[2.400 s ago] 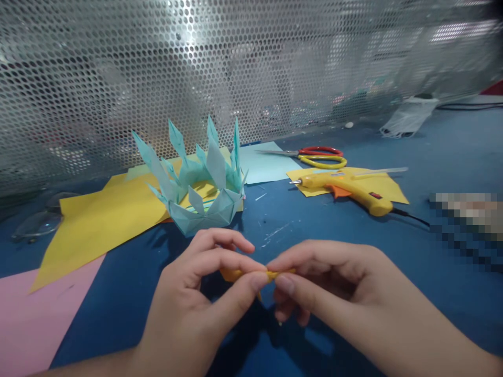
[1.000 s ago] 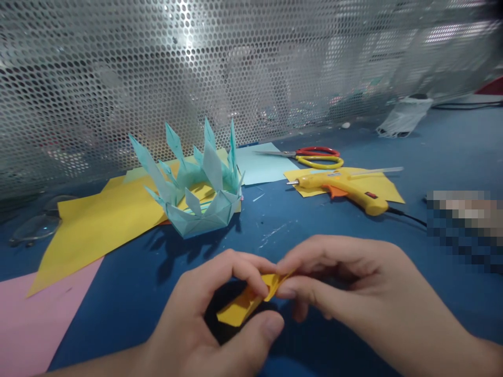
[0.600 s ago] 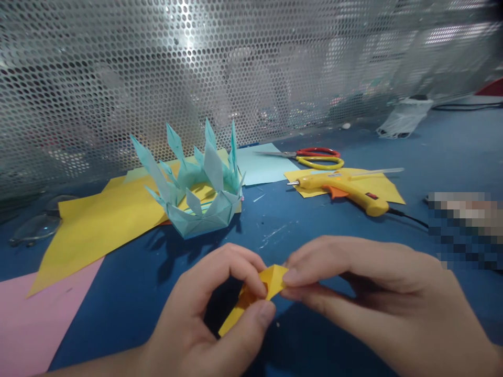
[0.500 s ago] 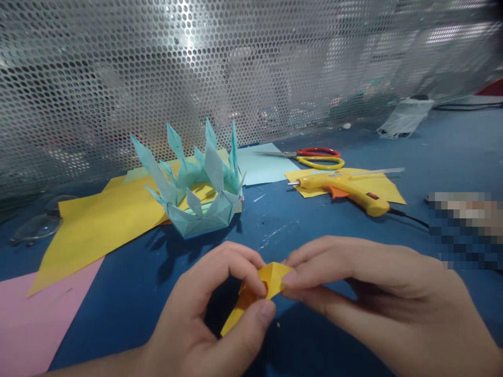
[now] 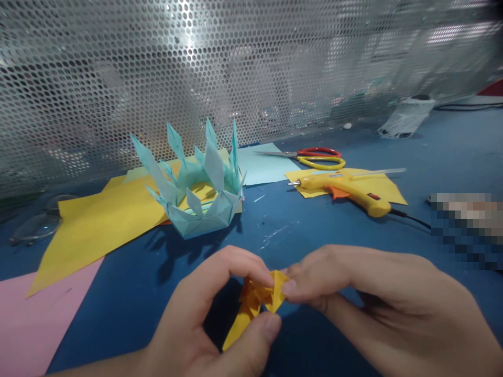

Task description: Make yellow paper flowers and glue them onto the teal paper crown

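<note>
A small folded piece of yellow paper (image 5: 244,314) is held between both hands, low in the middle of the head view. My left hand (image 5: 208,309) curls round it, the index finger pressing on the folds from above and the thumb beneath. At the paper's right corner, my right hand (image 5: 365,298) pinches it between thumb and fingers. The fingers hide part of the folds. Beyond the hands stands a pale turquoise folded-paper crown (image 5: 208,222) with tall pointed tips.
Yellow sheets (image 5: 98,220) and a pink sheet (image 5: 43,309) lie at left, near glasses (image 5: 37,230). At right are scissors (image 5: 320,157), a yellow glue gun (image 5: 346,191) on yellow paper, its cord, and a blurred-out object (image 5: 467,225). A perforated metal panel (image 5: 251,68) rises behind.
Both hands have shifted slightly down with the yellow paper. Its right end is now folded in more, with more creases showing, and my left thumb has moved a little away from it.
</note>
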The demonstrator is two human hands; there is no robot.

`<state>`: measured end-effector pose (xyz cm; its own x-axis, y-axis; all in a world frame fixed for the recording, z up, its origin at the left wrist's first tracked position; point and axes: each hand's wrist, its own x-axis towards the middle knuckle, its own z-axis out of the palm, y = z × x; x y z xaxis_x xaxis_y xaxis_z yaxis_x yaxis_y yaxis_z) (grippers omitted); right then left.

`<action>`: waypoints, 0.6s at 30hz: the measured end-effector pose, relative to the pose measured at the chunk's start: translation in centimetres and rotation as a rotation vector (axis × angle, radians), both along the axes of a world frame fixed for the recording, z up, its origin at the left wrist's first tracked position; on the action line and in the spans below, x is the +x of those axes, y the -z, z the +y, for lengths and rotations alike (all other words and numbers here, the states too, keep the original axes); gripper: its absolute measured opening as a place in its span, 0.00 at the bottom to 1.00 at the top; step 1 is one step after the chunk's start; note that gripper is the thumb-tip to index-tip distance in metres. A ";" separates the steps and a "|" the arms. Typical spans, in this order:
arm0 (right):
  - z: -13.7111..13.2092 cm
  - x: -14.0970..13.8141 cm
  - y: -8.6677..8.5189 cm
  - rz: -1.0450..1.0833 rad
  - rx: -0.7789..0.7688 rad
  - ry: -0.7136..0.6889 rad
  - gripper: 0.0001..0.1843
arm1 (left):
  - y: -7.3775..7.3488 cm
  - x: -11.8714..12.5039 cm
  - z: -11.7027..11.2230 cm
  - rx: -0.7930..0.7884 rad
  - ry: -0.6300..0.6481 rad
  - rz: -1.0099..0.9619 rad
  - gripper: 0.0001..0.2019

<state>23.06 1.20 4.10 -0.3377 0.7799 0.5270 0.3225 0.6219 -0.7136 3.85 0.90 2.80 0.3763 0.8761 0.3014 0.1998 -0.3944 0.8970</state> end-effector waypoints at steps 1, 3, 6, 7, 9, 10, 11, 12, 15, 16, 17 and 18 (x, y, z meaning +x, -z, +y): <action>0.0 0.0 0.0 -0.004 0.002 0.002 0.15 | 0.0 0.0 0.0 0.004 -0.009 0.005 0.11; -0.1 0.2 0.1 -0.019 0.005 0.001 0.15 | 0.0 0.1 0.1 0.034 0.001 0.017 0.11; -0.2 0.3 0.1 -0.079 0.002 -0.014 0.17 | -0.3 0.1 0.2 0.064 0.018 0.058 0.11; -0.2 0.3 0.1 -0.102 0.001 -0.023 0.17 | -0.4 0.1 0.2 0.060 0.016 0.078 0.11; -0.3 0.2 0.2 -0.129 -0.002 -0.034 0.18 | -0.5 0.1 0.0 0.057 0.008 0.111 0.11; -0.3 0.1 0.2 -0.139 0.002 -0.030 0.18 | -0.6 0.0 -0.1 0.061 0.006 0.123 0.11; -0.3 0.0 0.3 -0.140 0.014 -0.017 0.18 | -0.6 0.0 -0.1 0.076 0.008 0.127 0.12; -0.4 -0.1 0.3 -0.148 0.028 0.006 0.18 | -0.6 0.0 -0.2 0.090 0.006 0.132 0.13; -0.4 -0.1 0.7 -0.179 0.080 0.069 0.17 | -0.4 0.0 0.0 0.133 -0.002 0.146 0.13; -0.5 -0.1 0.8 -0.179 0.097 0.065 0.16 | -0.4 0.0 0.0 0.160 0.005 0.142 0.13; -0.5 -0.1 0.9 -0.182 0.107 0.056 0.15 | -0.3 0.0 0.1 0.179 0.008 0.140 0.13; -0.5 0.0 1.0 -0.189 0.117 0.051 0.14 | -0.3 0.1 0.2 0.198 0.005 0.138 0.13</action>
<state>23.06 0.67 3.12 -0.4010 0.7357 0.5459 0.4765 0.6764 -0.5616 3.91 1.11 3.08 0.4299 0.8030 0.4128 0.3124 -0.5613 0.7664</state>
